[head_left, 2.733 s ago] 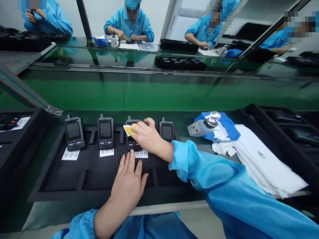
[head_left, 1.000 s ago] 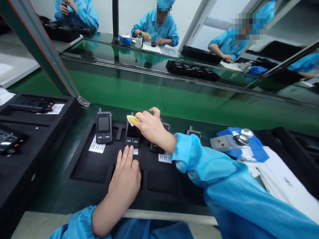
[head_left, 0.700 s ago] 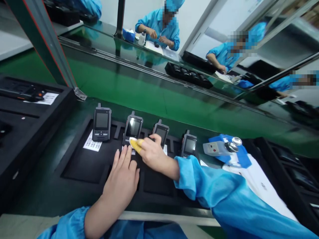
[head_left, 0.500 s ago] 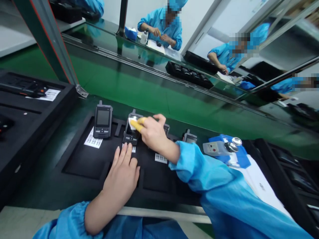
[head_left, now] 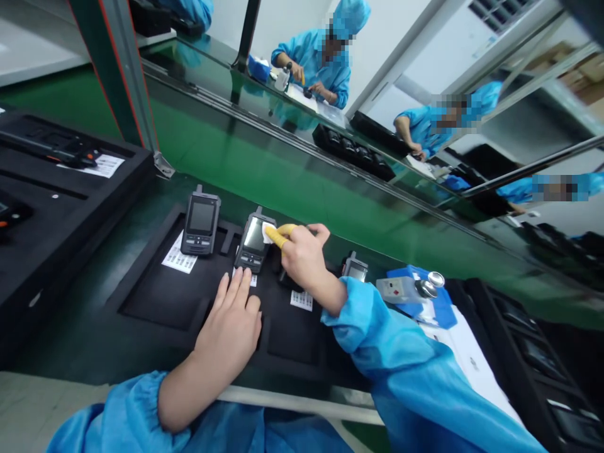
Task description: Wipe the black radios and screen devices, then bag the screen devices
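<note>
Right grip (head_left: 302,251): pinched nearly closed on a white wipe (head_left: 267,233), by the screen's right edge.
Handheld device (head_left: 252,237): just left of the right grip; left grip (head_left: 231,327) lies outstretched, fingertips at its lower edge, holding nothing.
Tabletop edge (head_left: 302,407): nearer than both grips.
In the way: half-hidden device (head_left: 286,280) behind the right grip — rightmost device (head_left: 355,269) and bottle (head_left: 399,289) farther right.
Black tray (head_left: 158,299): under both grips, leftmost device (head_left: 201,220) far left.
Blue box (head_left: 446,309): right of the grips, white material (head_left: 428,312) inside.
</note>
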`<act>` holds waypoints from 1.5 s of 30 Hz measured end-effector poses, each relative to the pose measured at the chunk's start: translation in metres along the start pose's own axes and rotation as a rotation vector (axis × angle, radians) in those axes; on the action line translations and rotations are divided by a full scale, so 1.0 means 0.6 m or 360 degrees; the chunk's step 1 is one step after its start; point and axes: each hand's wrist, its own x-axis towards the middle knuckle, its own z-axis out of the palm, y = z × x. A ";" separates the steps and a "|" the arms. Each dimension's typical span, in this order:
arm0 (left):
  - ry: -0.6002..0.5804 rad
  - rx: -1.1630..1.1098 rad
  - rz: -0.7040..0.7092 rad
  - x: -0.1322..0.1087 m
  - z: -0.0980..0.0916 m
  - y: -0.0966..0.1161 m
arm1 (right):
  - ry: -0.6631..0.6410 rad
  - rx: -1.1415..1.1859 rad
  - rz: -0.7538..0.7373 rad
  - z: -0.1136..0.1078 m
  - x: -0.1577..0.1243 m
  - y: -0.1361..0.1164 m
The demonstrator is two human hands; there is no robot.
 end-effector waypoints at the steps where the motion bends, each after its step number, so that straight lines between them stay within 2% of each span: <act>1: -0.0005 -0.0003 -0.0006 0.000 -0.001 0.000 | 0.0008 -0.0012 0.0011 0.005 -0.003 0.003; 5: 0.0016 0.0008 -0.0004 0.000 -0.002 0.002 | -0.0017 0.0080 -0.0263 0.010 -0.046 -0.024; 7: 0.0073 -0.0007 -0.0015 -0.002 -0.004 0.000 | -0.0080 0.0175 -0.0366 -0.003 -0.062 -0.042; 9: 0.0149 -0.0033 -0.0047 -0.006 -0.010 -0.006 | -0.0110 0.0261 -0.0407 -0.021 -0.056 -0.047; 11: 0.0208 -0.0040 -0.0094 -0.010 -0.020 -0.020 | -0.0091 0.0277 -0.0394 -0.040 -0.025 -0.043; 14: 0.0252 0.0033 -0.0181 -0.013 -0.041 -0.050 | -0.0133 0.0238 -0.0373 -0.051 0.056 -0.036; 18: 0.0291 0.0169 -0.0247 -0.012 -0.056 -0.087 | -0.0252 0.0234 -0.0418 -0.031 0.165 -0.054; 21: 0.0290 0.0175 -0.0255 -0.010 -0.051 -0.101 | -0.0250 0.0177 -0.0385 -0.008 0.204 -0.074; 24: 0.0244 0.0155 -0.0263 -0.010 -0.041 -0.103 | -0.0204 0.0124 -0.0425 0.011 0.192 -0.092; 29: 0.0218 0.0150 -0.0271 -0.011 -0.035 -0.100 | -0.0079 0.0156 -0.0895 0.020 0.157 -0.111; 30: 0.0213 0.0148 -0.0272 -0.011 -0.035 -0.100 | -0.0055 0.0141 -0.0891 0.021 0.161 -0.111; 34: 0.0172 0.0122 -0.0283 -0.011 -0.036 -0.100 | -0.0012 0.0032 -0.0588 0.029 0.186 -0.104; 35: 0.0167 0.0119 -0.0291 -0.011 -0.035 -0.100 | -0.0005 0.0045 -0.0590 0.031 0.185 -0.104; 39: 0.0202 0.0158 -0.0280 -0.010 -0.035 -0.099 | 0.0049 0.0200 -0.0885 0.032 0.162 -0.114; 40: 0.0213 0.0175 -0.0268 -0.010 -0.035 -0.099 | 0.0056 0.0202 -0.0886 0.031 0.160 -0.116; 45: 0.0189 0.0225 -0.0243 -0.009 -0.038 -0.099 | 0.0035 -0.0017 -0.0480 0.030 0.193 -0.106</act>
